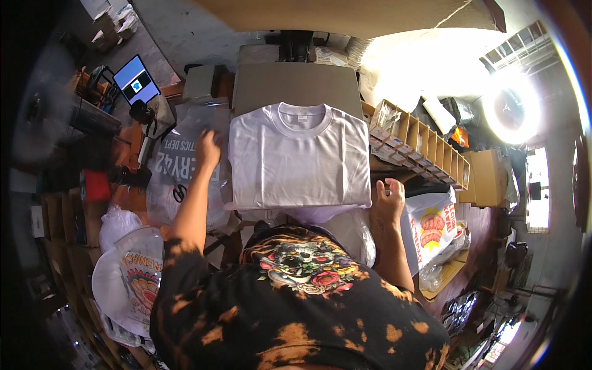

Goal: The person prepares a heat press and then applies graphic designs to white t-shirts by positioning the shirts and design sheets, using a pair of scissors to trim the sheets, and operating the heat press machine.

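A folded white T-shirt [296,166] lies flat in front of me, its collar at the far end. To its left, my left hand [208,150] is over a clear printed plastic bag [176,179]. Its fingers look bent and a little blurred, and I cannot make out whether they grip the bag. Black-handled scissors [179,193] rest on the bag near my left forearm. Just off the shirt's near right corner is my right hand [391,196], fingers loosely curled and apart, with nothing visible in them. One finger seems to carry a dark ring.
A flat grey platen [296,86] extends beyond the shirt. At the right stand a wooden divided rack [425,142] and a white printed bag [428,228]. Back left, a lit screen [135,80] shows a blue shirt. A ring light [510,110] glows at the right.
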`<state>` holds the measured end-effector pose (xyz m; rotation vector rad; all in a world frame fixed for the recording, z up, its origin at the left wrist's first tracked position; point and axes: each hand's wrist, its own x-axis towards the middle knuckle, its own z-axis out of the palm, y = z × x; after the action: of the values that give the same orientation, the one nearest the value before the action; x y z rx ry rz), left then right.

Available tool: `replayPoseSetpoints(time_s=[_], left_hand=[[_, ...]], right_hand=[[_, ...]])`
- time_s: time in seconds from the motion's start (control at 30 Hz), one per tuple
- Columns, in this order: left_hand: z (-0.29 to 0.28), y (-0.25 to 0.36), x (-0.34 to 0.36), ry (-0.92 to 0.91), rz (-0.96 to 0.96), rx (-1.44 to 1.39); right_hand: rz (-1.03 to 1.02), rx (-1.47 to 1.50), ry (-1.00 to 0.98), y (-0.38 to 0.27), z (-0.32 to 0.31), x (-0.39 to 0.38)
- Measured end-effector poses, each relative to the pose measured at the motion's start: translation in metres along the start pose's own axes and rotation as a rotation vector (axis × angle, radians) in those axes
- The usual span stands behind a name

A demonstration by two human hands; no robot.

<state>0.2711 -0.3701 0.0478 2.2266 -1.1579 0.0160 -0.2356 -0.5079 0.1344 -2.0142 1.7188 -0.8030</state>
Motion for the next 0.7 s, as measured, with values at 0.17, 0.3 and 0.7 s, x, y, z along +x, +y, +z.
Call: replayPoseSetpoints(time_s=[0.17,0.3,0.7], left_hand=[[0.108,-0.045,0.08,-0.004,0.27,0.113],[0.155,-0.063,0.084,-0.09,0.099,0.057],[0.046,-0.045,0.099,0.039,-0.374,-0.652]], right_hand=[[-0.365,-0.101,-0.116,-0.052,0.027,-0.009],[-0.41,-0.25,-0.189,-0.046,0.051,-0.033],[-0.547,-0.049,-0.141,-0.088,0.073,0.041]])
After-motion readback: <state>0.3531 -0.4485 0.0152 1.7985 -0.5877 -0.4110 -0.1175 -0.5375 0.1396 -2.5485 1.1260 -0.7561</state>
